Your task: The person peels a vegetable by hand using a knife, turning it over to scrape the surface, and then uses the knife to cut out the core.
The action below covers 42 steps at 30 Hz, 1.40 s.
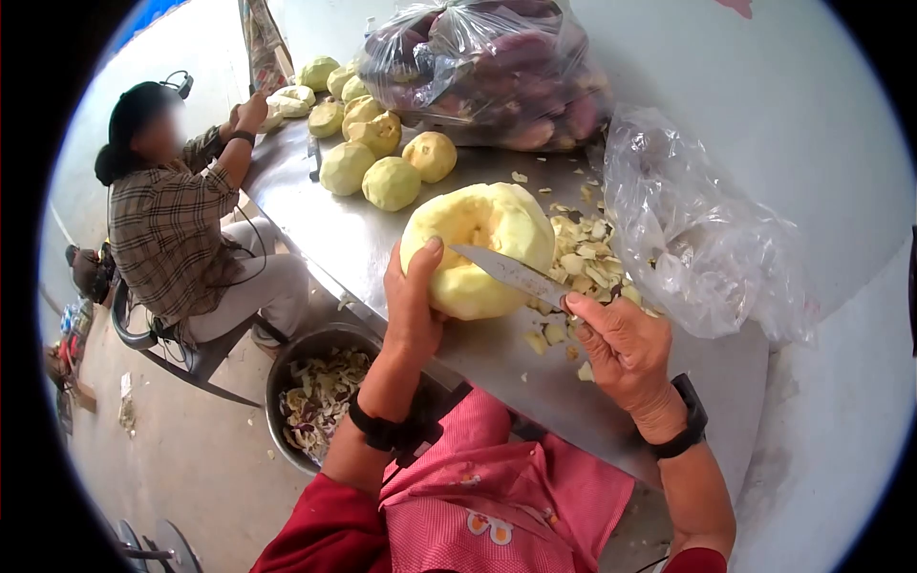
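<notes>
The left grip (416, 296), partly open around the near-left side, supports the peeled vegetable (535, 224) above the tabletop (707, 377). The right grip (621, 344) is closed around the knife (511, 271), its blade over the hollow.

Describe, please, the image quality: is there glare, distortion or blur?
Head view: fisheye curving, black corners; pale glare on the metal table, bright streaks on the crumpled clear bag; knife fairly sharp; blurred patch over the seated person.

Co-worker's face (160, 134) blurred, plastic bag (487, 76) cut off at the top edge, co-worker's held item too small to tell.
</notes>
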Motion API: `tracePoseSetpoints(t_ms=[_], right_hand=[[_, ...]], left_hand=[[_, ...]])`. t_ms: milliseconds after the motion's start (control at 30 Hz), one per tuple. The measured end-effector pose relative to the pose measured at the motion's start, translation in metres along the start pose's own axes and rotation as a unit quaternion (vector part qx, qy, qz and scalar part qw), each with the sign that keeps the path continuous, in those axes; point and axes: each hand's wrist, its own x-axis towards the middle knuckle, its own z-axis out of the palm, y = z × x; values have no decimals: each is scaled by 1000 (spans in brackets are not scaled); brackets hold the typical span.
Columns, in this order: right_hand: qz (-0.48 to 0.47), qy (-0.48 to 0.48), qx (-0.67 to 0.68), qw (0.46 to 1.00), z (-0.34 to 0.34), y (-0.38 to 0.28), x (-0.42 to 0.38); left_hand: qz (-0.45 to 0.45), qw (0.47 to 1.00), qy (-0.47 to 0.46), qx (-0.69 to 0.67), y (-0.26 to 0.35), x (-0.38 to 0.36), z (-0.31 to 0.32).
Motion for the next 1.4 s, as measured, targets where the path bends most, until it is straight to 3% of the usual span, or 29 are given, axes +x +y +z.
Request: tracePoseSetpoints(t_ms=[233, 600, 700, 767, 933, 1000, 1100, 1400], right_hand=[[-9, 2, -59, 998, 1, -2, 0], [98, 38, -3, 994, 5, 20, -3], [109, 33, -13, 993, -3, 15, 1], [114, 46, 6, 992, -1, 12, 2], [76, 48, 61, 994, -2, 9, 2], [47, -43, 14, 998, -6, 3, 1], [61, -50, -31, 996, -7, 3, 0], [98, 26, 15, 995, 3, 19, 0]], left_hand=[[-10, 1000, -16, 5, 0, -1, 1], [-72, 996, -49, 14, 1, 3, -15], [-23, 996, -41, -77, -3, -1, -3], [22, 999, -32, 13, -3, -4, 0], [21, 998, -35, 55, -3, -4, 0], [24, 998, -38, 46, -2, -5, 1], [24, 998, -31, 46, -2, -6, 3], [14, 997, -36, 61, 2, -6, 4]])
